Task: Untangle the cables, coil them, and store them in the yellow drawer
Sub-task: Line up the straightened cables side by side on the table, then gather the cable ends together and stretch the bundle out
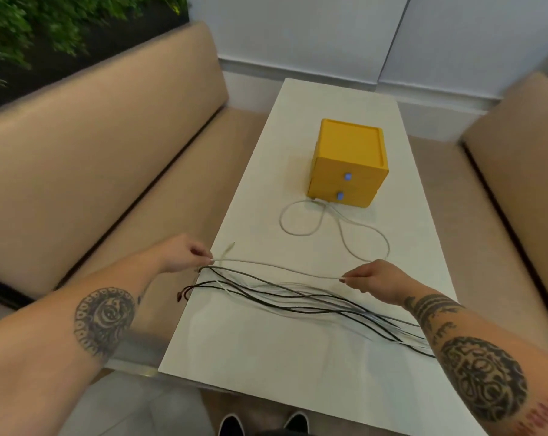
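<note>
A white cable (pixel 276 267) is stretched between my two hands above the white table (pixel 266 357). My left hand (pixel 184 253) pinches it near its plug end at the table's left edge. My right hand (pixel 373 280) pinches it further along. Beyond my right hand the same cable runs in two loops (pixel 301 221) up to the yellow drawer unit (pixel 348 162). That unit has two drawers with blue knobs, both closed. A bundle of black and white cables (pixel 313 305) lies flat across the table below my hands, running to the right under my right forearm.
Beige padded benches (pixel 93 158) flank the table on both sides. A white wall stands behind the table's far end. My shoes (pixel 232 424) show under the near edge.
</note>
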The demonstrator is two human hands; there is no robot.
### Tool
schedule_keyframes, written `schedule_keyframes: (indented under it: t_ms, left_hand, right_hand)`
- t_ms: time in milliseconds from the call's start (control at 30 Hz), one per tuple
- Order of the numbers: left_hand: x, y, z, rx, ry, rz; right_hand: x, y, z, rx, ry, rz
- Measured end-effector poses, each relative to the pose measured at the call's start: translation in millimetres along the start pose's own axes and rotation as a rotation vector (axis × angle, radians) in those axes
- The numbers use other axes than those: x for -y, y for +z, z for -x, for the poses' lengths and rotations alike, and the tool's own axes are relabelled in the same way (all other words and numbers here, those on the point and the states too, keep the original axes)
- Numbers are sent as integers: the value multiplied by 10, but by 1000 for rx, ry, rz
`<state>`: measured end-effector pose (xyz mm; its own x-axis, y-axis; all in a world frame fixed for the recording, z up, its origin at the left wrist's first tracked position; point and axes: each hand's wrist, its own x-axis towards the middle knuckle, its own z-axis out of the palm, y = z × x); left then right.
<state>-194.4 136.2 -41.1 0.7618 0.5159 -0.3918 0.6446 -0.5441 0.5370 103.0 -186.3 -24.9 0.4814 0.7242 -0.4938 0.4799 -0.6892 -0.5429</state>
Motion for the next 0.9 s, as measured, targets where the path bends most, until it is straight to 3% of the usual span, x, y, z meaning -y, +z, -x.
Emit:
schedule_keyframes:
  t_ms: [300, 700, 900]
  left_hand:
    - [162, 372, -16, -101, 42, -62]
    - [-21, 517, -38, -208, 43, 56]
    - [-53, 655, -23, -565, -110, 142]
  right_hand:
    - [-78, 415, 84, -11, 21, 270]
    - [341, 767, -44, -38, -28, 200]
    - [647, 995, -275, -104, -81, 223]
